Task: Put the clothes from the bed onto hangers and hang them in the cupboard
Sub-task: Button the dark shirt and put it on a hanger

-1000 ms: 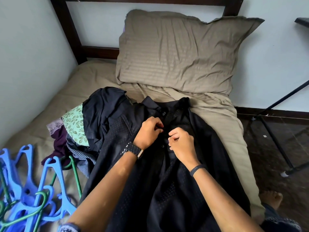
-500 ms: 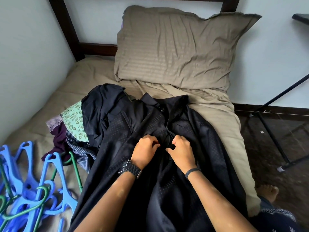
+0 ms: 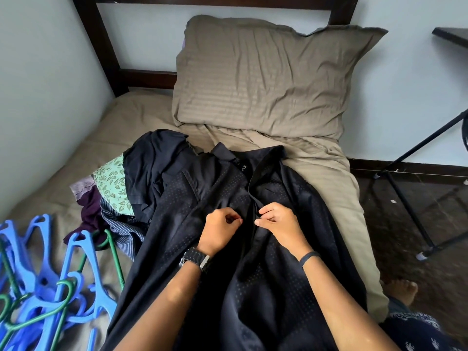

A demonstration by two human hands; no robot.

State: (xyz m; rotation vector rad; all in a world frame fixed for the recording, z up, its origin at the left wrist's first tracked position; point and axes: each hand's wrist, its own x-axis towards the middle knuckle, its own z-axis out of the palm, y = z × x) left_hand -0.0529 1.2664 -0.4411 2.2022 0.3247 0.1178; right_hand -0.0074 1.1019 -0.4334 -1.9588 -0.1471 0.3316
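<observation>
No garment was on a hanger [image 3: 76,287]; both hands, left hand [image 3: 219,230] and right hand [image 3: 279,224], pinched the dark shirt [image 3: 266,287] placket, pile [image 3: 114,198] waiting on the bed [image 3: 101,148].

Hidden and cut off

I can't read the collar label [image 3: 243,169]; the hangers [image 3: 45,295] and shirt hem [image 3: 202,335] run off frame.

Dark dotted shirt [image 3: 278,287] flat on bed [image 3: 336,173], collar toward pillow; hangers [image 3: 50,287] beside.

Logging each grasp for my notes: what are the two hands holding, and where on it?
Both hold the dark dotted shirt at its front button placket: left hand and right hand each pinch an edge, mid-chest.
</observation>
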